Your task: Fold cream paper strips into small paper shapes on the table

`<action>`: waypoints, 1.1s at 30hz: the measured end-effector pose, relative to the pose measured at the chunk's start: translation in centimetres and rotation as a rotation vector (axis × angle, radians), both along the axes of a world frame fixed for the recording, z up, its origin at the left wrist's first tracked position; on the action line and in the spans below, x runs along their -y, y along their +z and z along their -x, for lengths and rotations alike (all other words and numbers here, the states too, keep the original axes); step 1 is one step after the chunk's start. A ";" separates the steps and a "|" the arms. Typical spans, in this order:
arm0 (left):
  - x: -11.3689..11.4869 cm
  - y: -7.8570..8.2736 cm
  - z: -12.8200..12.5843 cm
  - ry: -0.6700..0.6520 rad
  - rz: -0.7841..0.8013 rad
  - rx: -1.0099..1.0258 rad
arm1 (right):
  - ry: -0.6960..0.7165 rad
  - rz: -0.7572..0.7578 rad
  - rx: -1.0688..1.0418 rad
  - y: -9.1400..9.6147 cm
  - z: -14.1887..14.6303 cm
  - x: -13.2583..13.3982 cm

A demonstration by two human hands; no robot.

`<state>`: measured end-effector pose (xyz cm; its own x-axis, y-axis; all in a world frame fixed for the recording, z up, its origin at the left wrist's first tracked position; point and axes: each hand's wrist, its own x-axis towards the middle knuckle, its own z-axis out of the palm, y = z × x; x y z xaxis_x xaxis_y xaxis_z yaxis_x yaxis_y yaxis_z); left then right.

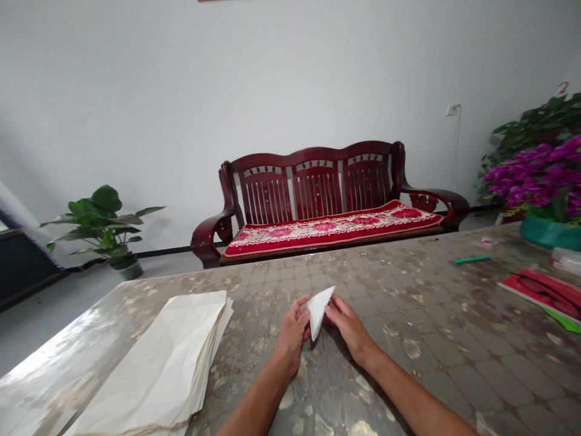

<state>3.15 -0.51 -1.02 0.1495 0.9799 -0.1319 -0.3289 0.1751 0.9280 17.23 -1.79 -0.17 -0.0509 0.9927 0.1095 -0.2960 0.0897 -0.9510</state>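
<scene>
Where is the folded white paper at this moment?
In the head view, the folded white paper is just right of centre, in the lower half, held between the left hand and the right hand. The paper stack lies to its left.

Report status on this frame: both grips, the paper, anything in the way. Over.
Left grip, right grip: both holding paper. Paper folded, roughly triangular. Stack off to the left, not between grips. Over.

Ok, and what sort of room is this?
Probably a living room or lounge, judging by the wooden settee with its red floral seat cover and the leafy potted plant off to one side.
</scene>
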 end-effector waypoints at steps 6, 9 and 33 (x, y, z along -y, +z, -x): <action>0.1 -0.4 -0.8 -0.053 -0.036 -0.135 | -0.033 0.059 0.054 0.1 -0.1 0.2; 0.0 -0.9 -0.9 -0.065 -0.121 -0.298 | -0.092 0.067 0.166 -0.5 -0.2 -0.1; -0.9 -0.4 0.2 0.036 0.047 -0.006 | 0.152 -0.028 0.090 -1.0 0.0 0.2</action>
<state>2.95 0.40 -1.43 0.1134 0.9774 -0.1784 -0.3304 0.2064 0.9210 17.25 -1.99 -1.19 -0.2107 0.9695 0.1255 -0.2219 0.0776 -0.9720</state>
